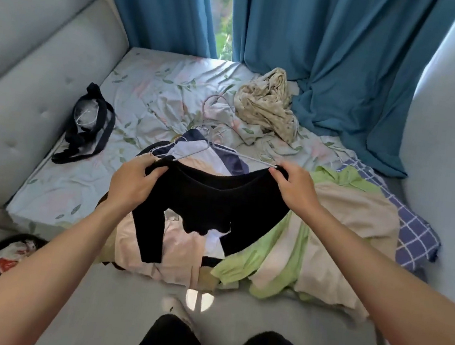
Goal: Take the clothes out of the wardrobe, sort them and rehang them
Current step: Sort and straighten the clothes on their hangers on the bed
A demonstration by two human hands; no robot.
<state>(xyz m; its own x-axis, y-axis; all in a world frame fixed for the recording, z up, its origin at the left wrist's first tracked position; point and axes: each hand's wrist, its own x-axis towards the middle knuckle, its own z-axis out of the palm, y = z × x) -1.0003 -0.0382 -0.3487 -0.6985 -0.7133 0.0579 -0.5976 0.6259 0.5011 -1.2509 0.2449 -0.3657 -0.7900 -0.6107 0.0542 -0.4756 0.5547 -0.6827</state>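
Black knit fills the space between your hands: the black top (211, 199) hangs spread above the bed (79, 190). Left of your left hand (132, 180) lies a dark bag (89, 128). That hand pinches one shoulder of the top, your right hand (295, 188) pinches the other. Just beyond your hands rest wire hangers (209, 144); under and right of your right hand sits the clothes pile (327, 243), green and beige.
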